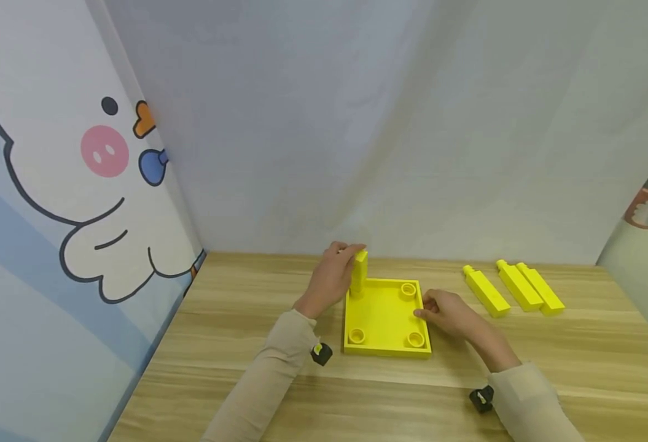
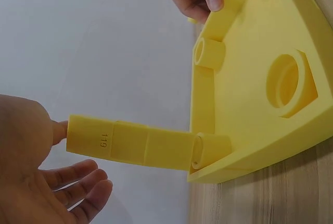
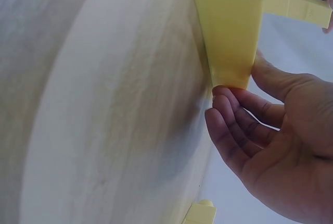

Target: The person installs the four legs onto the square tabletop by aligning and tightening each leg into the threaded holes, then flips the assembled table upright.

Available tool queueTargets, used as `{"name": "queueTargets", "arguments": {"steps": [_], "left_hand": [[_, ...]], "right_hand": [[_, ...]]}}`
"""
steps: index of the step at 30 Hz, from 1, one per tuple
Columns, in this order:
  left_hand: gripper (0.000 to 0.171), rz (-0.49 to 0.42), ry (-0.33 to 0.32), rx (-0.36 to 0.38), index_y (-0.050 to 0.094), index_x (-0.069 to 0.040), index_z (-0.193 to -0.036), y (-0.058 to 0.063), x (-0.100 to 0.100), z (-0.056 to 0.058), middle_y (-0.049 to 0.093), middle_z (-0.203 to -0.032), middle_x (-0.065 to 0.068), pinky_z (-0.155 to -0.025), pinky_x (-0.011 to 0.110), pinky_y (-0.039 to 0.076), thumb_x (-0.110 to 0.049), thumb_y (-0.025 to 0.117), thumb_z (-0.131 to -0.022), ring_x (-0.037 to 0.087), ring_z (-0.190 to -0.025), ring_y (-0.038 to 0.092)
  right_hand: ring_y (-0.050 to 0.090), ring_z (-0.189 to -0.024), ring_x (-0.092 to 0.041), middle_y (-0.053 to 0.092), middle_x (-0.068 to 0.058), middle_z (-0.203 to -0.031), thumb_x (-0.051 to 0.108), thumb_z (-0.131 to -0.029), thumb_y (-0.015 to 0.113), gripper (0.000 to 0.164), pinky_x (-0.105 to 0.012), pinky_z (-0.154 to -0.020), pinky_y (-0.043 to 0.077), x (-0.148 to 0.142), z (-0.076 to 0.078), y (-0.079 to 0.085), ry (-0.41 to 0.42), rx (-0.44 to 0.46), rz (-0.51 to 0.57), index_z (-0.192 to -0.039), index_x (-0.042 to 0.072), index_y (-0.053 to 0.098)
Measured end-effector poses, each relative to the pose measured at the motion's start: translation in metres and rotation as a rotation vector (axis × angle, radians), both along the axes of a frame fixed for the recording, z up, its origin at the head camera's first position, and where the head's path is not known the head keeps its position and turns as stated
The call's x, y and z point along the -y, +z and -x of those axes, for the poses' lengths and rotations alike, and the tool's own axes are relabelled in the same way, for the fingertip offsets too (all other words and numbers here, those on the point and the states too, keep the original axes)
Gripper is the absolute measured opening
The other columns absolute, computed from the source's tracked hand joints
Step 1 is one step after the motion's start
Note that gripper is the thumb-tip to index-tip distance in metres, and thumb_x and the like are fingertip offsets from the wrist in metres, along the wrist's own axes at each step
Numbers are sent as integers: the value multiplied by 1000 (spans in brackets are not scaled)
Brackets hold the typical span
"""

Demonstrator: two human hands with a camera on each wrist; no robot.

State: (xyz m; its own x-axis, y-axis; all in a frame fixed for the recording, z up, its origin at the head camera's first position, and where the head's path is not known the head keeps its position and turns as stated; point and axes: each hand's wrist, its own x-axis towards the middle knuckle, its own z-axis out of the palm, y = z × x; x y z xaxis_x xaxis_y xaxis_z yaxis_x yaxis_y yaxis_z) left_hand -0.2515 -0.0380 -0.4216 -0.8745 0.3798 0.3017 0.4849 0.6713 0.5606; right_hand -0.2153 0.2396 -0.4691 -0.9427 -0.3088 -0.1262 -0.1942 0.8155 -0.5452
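A yellow square tray-like base (image 1: 384, 316) lies on the table, with a round socket in each corner. One yellow square post (image 2: 130, 143), marked 119, stands upright at the far left socket, its lower end right at the socket mouth. My left hand (image 1: 329, 276) is at the top of this post, one finger against the end and the other fingers extended beside it. At the base's right edge, my right hand (image 1: 448, 312) pinches the side wall (image 3: 231, 36), thumb over the rim and fingertips against the outside.
Three more yellow posts with knobbed ends lie to the right: one post (image 1: 486, 291) nearer the base, then another post (image 1: 519, 285) beside the outermost post (image 1: 542, 290). Behind the wooden table (image 1: 279, 393) hangs a pale curtain (image 1: 390, 123). A cartoon-printed panel (image 1: 53, 184) borders the left.
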Motion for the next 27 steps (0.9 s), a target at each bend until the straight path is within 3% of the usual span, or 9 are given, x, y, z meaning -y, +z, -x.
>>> {"name": "queueTargets", "arguments": {"steps": [4, 10, 20, 27], "left_hand": [[45, -27, 46, 3, 51, -5, -146, -1, -1, -1, 56, -136, 23, -92, 50, 54, -30, 46, -110, 36, -116, 58], [48, 7, 132, -24, 55, -5, -134, -2, -3, -1, 58, -126, 19, -86, 44, 53, -43, 56, -104, 32, -105, 57], [32, 32, 39, -119, 61, -11, -137, -2, -1, -1, 60, -122, 21, -81, 43, 54, -17, 52, -107, 34, -101, 58], [37, 52, 14, -111, 58, -12, -141, -2, 0, -2, 58, -124, 24, -78, 43, 55, -4, 43, -108, 37, -105, 59]], "right_hand": [[55, -80, -16, 66, -8, -89, 23, -99, 67, 22, -31, -73, 47, 0, -1, -1, 1, 4, 1, -98, 2, 63], [55, -80, -16, 66, -9, -90, 23, -99, 67, 23, -31, -73, 47, 2, -2, 0, 3, -1, 12, -100, 1, 63], [59, -84, -18, 68, -12, -93, 23, -99, 67, 25, -34, -75, 50, 1, -3, 4, -2, 0, 24, -103, -1, 63], [58, -83, -18, 67, -11, -93, 23, -100, 66, 23, -34, -75, 49, 1, -4, 4, 4, 0, 17, -100, 1, 62]]}}
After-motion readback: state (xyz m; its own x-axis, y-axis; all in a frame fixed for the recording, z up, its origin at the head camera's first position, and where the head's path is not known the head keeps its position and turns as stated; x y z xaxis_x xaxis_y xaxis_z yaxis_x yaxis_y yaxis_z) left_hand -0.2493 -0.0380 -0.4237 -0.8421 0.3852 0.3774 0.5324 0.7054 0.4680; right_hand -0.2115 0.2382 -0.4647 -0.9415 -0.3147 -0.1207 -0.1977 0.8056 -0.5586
